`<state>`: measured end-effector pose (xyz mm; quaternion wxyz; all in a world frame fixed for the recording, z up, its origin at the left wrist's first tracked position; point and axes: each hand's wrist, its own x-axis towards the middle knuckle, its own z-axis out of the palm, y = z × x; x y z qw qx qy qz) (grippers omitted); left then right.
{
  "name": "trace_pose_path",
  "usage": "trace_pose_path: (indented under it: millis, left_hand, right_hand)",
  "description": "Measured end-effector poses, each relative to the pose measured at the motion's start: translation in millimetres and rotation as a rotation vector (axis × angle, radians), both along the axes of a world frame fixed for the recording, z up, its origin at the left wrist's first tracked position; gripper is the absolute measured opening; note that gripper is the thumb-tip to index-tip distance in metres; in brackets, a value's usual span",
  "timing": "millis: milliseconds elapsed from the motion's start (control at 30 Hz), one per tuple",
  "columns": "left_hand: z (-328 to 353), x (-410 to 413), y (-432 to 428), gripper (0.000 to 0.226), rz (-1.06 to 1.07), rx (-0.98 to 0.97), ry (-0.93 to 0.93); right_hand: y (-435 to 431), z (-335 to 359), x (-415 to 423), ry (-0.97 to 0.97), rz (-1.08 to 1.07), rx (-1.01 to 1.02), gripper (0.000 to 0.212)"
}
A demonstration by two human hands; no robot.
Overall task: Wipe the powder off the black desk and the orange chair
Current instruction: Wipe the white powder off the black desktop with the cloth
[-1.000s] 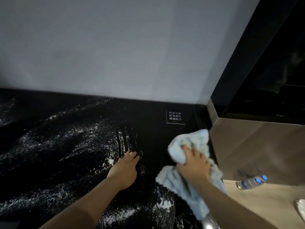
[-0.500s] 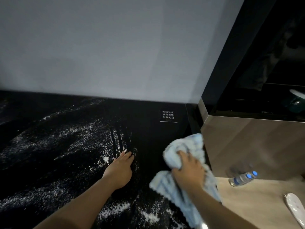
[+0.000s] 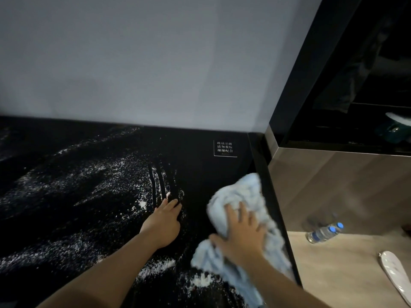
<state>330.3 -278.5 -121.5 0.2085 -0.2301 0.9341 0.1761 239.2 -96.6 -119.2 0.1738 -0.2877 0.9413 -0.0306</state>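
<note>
The black desk (image 3: 200, 174) runs along the grey wall, and white powder (image 3: 89, 181) is scattered over its left and middle parts. My left hand (image 3: 163, 223) lies flat on the desk, fingers straight, at the end of three finger streaks in the powder. My right hand (image 3: 241, 234) presses a light blue cloth (image 3: 242, 194) onto the desk near its right edge, fingers spread over the bunched fabric. Small heaps of powder (image 3: 155, 267) lie in front of both hands. The orange chair is out of view.
A small white-lettered label (image 3: 225, 148) sits at the desk's back right. To the right, a metallic panel (image 3: 333, 185) stands above a wooden floor with a plastic water bottle (image 3: 322, 234) and a white slipper (image 3: 394, 272). A dark alcove (image 3: 367, 85) lies behind.
My right hand has flattened from a grip to spread fingers on the cloth and pushed it slightly back and right. My left hand stays in place.
</note>
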Motion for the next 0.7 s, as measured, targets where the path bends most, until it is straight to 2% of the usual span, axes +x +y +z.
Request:
trace_pose_path:
  millis: [100, 200, 233, 267, 333, 367, 433, 500, 567, 633, 700]
  left_hand:
    - [1, 2, 6, 0.058, 0.002, 0.002, 0.006]
    - [4, 9, 13, 0.058, 0.007, 0.023, 0.006]
    - [5, 12, 16, 0.058, 0.016, 0.033, 0.003]
    - [5, 14, 19, 0.057, 0.018, 0.039, -0.003]
    - [6, 18, 27, 0.057, 0.013, 0.028, -0.021]
    - [6, 19, 29, 0.057, 0.012, 0.018, -0.03]
    - [5, 21, 35, 0.055, 0.008, 0.003, -0.047]
    - [6, 24, 42, 0.053, 0.001, -0.001, -0.047]
    - [10, 30, 49, 0.054, 0.02, 0.016, -0.025]
    - [14, 37, 52, 0.055, 0.037, 0.035, -0.006]
    - [15, 44, 55, 0.052, 0.049, 0.047, 0.006]
  right_hand:
    - [-11, 0, 18, 0.0, 0.207, -0.246, 0.064]
    - [-2, 11, -16, -0.026, 0.113, -0.62, 0.061]
    - [6, 15, -33, 0.025, 0.029, -0.666, 0.062]
    - [16, 18, -47, 0.092, -0.05, -0.622, 0.063]
    - [39, 18, -57, 0.152, -0.189, -0.285, 0.067]
    - [46, 14, -52, 0.127, -0.206, -0.098, 0.07]
    - [50, 8, -27, 0.053, -0.147, 0.065, 0.078]
    - [45, 6, -1, 0.02, 0.014, 0.029, 0.077]
    - [42, 6, 17, -0.015, 0.177, -0.113, 0.071]
    - [44, 11, 17, -0.055, 0.164, -0.379, 0.071]
    - [56, 14, -1, -0.028, 0.026, -0.555, 0.07]
